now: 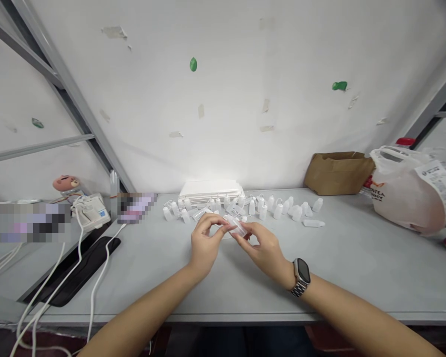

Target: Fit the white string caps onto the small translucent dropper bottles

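Observation:
A small translucent plastic bottle is held tilted between both hands above the grey table. My left hand pinches its upper left end with thumb and fingers. My right hand, with a watch on the wrist, grips the bottle's lower right side. Behind the hands stand and lie several similar small bottles with caps, among them an upright one and one lying on its side to the right. A stack of white sheets or boxes sits behind them against the wall.
On the right stand an open cardboard box and a full plastic bag. To the left are a black tray, white cables, a white device and a pink bear-like figure. The table's front edge runs below my forearms.

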`<state>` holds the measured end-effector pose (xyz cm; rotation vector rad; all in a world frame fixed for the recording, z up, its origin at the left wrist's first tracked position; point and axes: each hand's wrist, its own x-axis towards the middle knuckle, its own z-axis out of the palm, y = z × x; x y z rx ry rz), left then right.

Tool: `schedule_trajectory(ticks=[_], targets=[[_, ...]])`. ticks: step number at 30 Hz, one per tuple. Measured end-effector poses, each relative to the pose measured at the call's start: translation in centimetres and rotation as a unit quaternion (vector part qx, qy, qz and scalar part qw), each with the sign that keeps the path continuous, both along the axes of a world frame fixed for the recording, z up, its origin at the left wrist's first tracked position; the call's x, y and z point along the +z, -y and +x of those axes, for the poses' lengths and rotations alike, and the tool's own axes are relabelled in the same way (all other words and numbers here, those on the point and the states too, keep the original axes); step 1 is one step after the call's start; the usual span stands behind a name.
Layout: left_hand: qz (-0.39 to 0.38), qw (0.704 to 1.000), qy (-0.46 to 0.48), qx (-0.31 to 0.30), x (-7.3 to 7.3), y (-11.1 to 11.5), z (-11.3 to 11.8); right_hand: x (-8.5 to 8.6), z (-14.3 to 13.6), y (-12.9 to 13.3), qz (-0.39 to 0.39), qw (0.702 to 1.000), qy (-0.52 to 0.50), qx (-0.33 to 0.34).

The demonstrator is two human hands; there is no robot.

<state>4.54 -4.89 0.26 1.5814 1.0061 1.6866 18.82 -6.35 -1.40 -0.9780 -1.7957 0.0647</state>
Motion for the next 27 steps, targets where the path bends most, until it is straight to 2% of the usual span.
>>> schedule_trajectory(ticks=[5, 8, 11, 14, 18, 21, 23, 27], targets=[[0.0, 1.0, 0.004, -0.011, -0.1, 0.2, 0.0, 0.1, 0.1, 0.1, 0.012, 1.0, -0.011, -0.024], [-0.062, 0.996, 0.05, -0.045, -0.2, 0.3, 0.2, 0.2, 0.2, -0.1, 0.014, 0.999, -0.022, -0.033], [-0.142, 0.983, 0.051, -0.102, 0.0, 0.3, 0.3, 0.0, 0.3, -0.2, -0.008, 1.0, -0.023, -0.006], [-0.155, 0.977, 0.04, -0.137, 0.4, 0.3, 0.2, 0.2, 0.2, -0.3, -0.025, 0.999, -0.008, 0.033], [-0.162, 0.973, 0.103, -0.126, 1.0, 0.1, -0.2, 0.9, 0.3, -0.3, -0.045, 0.995, 0.045, 0.072], [-0.156, 0.971, 0.142, -0.112, 1.1, -0.4, -0.5, 1.3, 0.6, -0.2, -0.04, 0.998, 0.015, 0.047], [-0.169, 0.968, 0.146, -0.111, 0.9, -0.6, -0.6, 1.4, 0.7, -0.1, -0.021, 0.999, -0.001, 0.043], [-0.197, 0.965, 0.132, -0.117, 0.3, -0.7, -0.6, 1.4, 0.6, 0.0, 0.004, 0.996, 0.018, 0.088]])
